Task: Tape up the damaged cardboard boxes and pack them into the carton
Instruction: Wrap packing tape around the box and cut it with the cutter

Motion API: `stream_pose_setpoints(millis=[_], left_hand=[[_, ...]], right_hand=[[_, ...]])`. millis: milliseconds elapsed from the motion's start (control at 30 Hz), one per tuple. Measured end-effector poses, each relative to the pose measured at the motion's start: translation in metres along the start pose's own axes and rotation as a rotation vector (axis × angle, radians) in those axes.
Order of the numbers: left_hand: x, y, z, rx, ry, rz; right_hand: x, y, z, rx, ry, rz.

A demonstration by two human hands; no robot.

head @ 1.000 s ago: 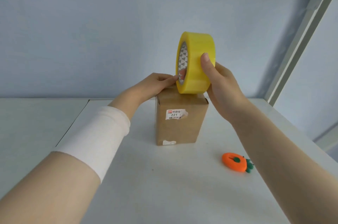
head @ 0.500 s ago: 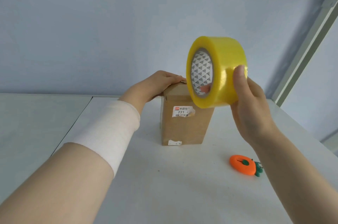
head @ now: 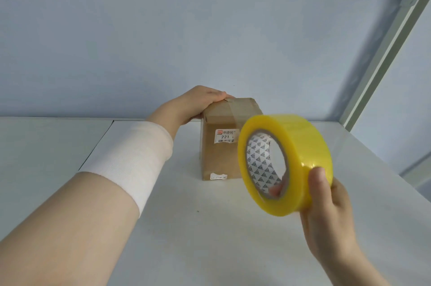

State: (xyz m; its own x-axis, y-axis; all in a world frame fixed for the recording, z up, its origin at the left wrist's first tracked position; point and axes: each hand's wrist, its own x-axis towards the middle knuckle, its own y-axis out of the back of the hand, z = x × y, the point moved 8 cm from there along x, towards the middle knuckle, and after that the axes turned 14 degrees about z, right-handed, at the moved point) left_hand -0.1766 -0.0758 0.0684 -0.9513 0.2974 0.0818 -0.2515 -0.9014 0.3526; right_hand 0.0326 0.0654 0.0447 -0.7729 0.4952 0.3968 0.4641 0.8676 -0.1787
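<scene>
The cardboard box point(head: 219, 159) stands upright near the far edge of the table point(head: 186, 239), about midway along it. A strip of clear tape point(head: 234, 109) crosses its top and a white label point(head: 226, 135) sits on its near face. The left grip point(head: 198, 103) clasps the box's top left edge. Toward the right edge, held above the table, the right grip point(head: 331, 215) grasps a yellow tape roll point(head: 303, 145), thumb on its outer band and a fingertip inside the core. A white sleeve point(head: 130, 164) wraps the left forearm.
</scene>
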Motion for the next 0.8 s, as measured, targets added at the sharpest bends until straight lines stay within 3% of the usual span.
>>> stream_pose_setpoints(millis=[100, 233, 367, 467, 533, 667, 800], left_hand=[[-0.002, -0.001, 0.007, 0.063, -0.053, 0.024], [-0.018, 0.016, 0.026, 0.086, -0.346, 0.199], [-0.054, 0.004, 0.011, 0.251, -0.399, 0.035], [-0.064, 0.005, 0.017, 0.206, -0.457, 0.145], [-0.062, 0.010, 0.020, 0.092, -0.374, 0.178], [-0.062, 0.004, -0.001, -0.189, 0.010, 0.132], [-0.067, -0.005, -0.038, -0.194, 0.182, 0.172]], right_hand=[[0.000, -0.004, 0.002, -0.046, 0.011, 0.024], [0.001, -0.015, 0.001, -0.023, 0.017, -0.023], [0.003, -0.014, 0.000, -0.021, -0.014, -0.019], [0.016, -0.015, -0.013, -0.036, -0.042, -0.023], [0.034, -0.016, -0.039, -0.047, -0.001, -0.044], [0.062, -0.041, -0.077, 0.013, -0.082, -0.302], [0.077, -0.057, -0.050, -0.083, -0.223, -0.283]])
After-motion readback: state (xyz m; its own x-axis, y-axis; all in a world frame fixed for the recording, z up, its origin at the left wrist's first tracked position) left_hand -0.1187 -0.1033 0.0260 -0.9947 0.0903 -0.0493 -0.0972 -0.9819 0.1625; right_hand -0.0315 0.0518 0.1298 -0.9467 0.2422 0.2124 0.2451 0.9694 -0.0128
